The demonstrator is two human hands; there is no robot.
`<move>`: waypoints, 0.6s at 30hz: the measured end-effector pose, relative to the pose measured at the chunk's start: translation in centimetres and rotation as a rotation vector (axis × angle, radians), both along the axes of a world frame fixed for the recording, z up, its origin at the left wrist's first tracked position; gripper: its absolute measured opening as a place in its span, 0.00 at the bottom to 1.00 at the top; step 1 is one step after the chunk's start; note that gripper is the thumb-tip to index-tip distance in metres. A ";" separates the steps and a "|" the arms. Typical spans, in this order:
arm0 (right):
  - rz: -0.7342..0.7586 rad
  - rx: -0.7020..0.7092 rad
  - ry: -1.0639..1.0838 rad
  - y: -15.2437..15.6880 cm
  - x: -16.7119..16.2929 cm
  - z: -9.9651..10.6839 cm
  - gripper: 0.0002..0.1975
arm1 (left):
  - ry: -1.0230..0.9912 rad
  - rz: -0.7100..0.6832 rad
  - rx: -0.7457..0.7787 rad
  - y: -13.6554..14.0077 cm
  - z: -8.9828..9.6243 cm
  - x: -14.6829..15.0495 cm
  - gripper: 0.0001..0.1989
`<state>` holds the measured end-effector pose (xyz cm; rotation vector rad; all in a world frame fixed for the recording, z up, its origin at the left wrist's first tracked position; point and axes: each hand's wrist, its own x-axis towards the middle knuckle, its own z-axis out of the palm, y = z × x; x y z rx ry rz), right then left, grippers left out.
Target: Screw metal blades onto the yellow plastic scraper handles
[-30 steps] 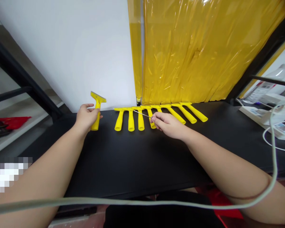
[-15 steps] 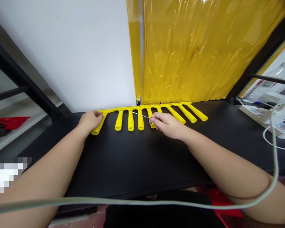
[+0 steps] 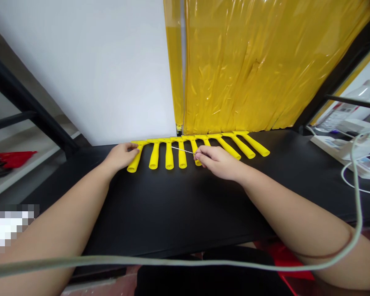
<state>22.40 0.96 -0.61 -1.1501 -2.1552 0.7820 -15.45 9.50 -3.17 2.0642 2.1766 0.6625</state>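
Note:
A row of several yellow plastic T-shaped handles (image 3: 169, 157), looking like small squeegees, lies along the back of the black tabletop. Their round hollow ends point towards me. My left hand (image 3: 121, 157) grips the leftmost handle (image 3: 135, 161) between thumb and fingers near its crossbar, with the handle flat on the table. Pinched in my right hand (image 3: 217, 162) is a thin metal rod (image 3: 182, 150). It reaches left over the middle handles, its tip close to the crossbars. My right hand partly covers the handles behind it.
A white panel (image 3: 111, 74) and a yellow plastic curtain (image 3: 234, 65) stand right behind the row. At right are a plastic bottle (image 3: 342, 109), white boxes (image 3: 339, 150) and cables. A pale cable (image 3: 203, 263) crosses the near side. Black frame posts (image 3: 46, 123) flank the table.
My left hand has slid the leftmost handle to the right, closer to its neighbour, and its lower end has swung in slightly. My right hand and the rod have hardly moved.

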 end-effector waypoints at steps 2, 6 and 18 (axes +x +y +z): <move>-0.007 0.006 -0.014 0.0 0.0 0.0 0.13 | -0.003 0.016 -0.047 -0.2 0.2 0.5 0.27; -0.002 0.017 -0.021 0.0 0.0 0.0 0.13 | -0.015 0.038 -0.101 -0.5 0.5 1.2 0.30; -0.035 0.056 0.023 0.2 0.3 0.1 0.10 | -0.065 -0.182 0.018 -1.3 0.7 2.6 0.32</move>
